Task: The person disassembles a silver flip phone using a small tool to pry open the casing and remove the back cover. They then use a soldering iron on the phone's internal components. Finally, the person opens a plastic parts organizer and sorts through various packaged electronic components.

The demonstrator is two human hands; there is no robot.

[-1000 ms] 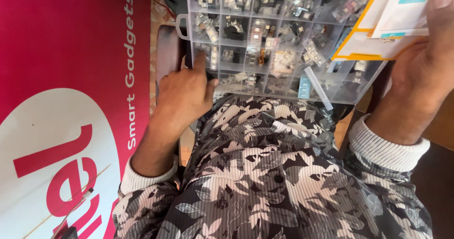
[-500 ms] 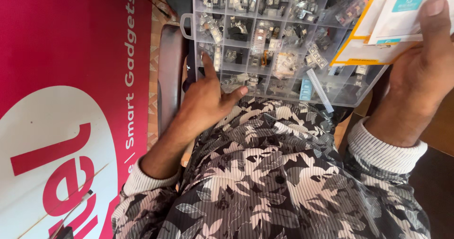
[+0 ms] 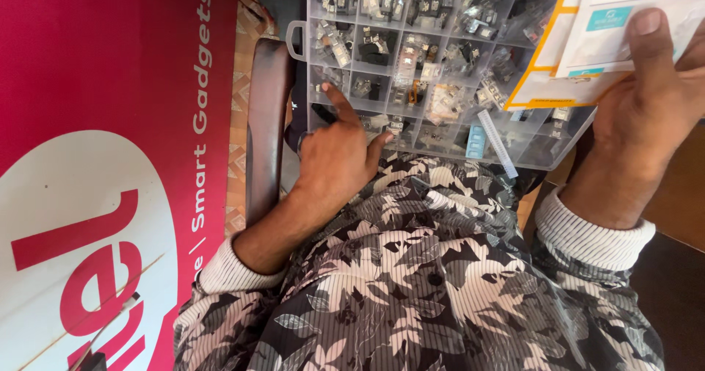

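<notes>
**A:** Left hand (image 3: 334, 158) has slid back toward the near-left corner of the clear compartment box (image 3: 433, 63) since half a second ago; right hand (image 3: 646, 114) barely shifted.

**B:** Near side first?

**A:** Patterned leaf-print shirt (image 3: 411, 283) fills the foreground, ribbed cuffs at both wrists; box rests just beyond it on the lap, tilted, small metal and plastic parts in most cells.

**B:** Left grip?

**A:** Loosely curled, nothing held; index finger extended, tip on the box's near-left cells; thumb out to the side.

**B:** Right?

**A:** Clamped on a stack of flat packets (image 3: 587, 41), yellow-edged and white with teal labels; thumb pressed on top, other fingers hidden underneath; stack overlaps the box's right side.

**B:** Surroundings?

**A:** Dark wooden chair arm (image 3: 266, 121) just left of the box; red banner (image 3: 103, 136) with white lettering beyond that.
</notes>
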